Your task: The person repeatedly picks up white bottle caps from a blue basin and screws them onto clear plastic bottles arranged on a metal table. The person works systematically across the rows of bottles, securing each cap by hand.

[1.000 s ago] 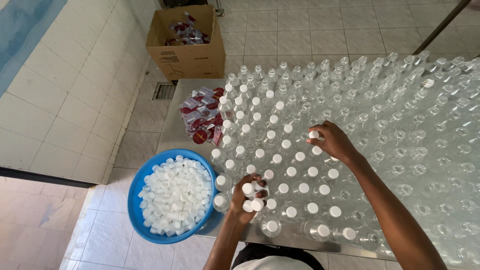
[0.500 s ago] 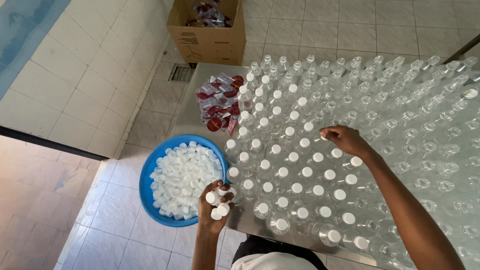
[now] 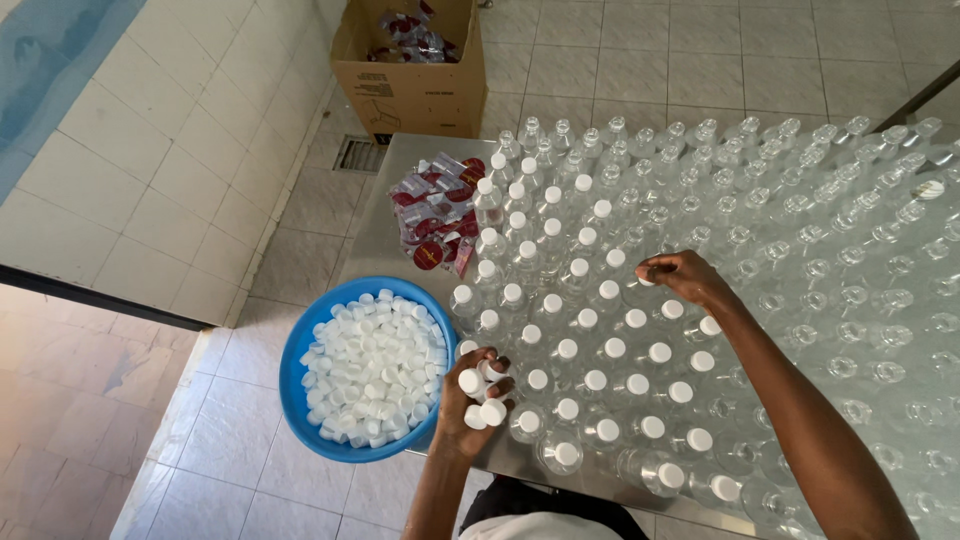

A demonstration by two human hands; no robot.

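My left hand is closed around several white bottle caps at the near edge of a metal table, right beside a blue bowl full of white caps. My right hand reaches over rows of clear plastic bottles and pinches a white cap onto the mouth of one bottle. The bottles near me wear white caps; those farther right and back stand uncapped.
A pile of red and clear sachets lies at the table's left end. An open cardboard box holding more red packets sits on the tiled floor beyond. A floor drain grate lies beside the table.
My left hand has moved from the capped bottles toward the blue bowl with caps in it. My right hand has shifted slightly and still sets a cap on a bottle.
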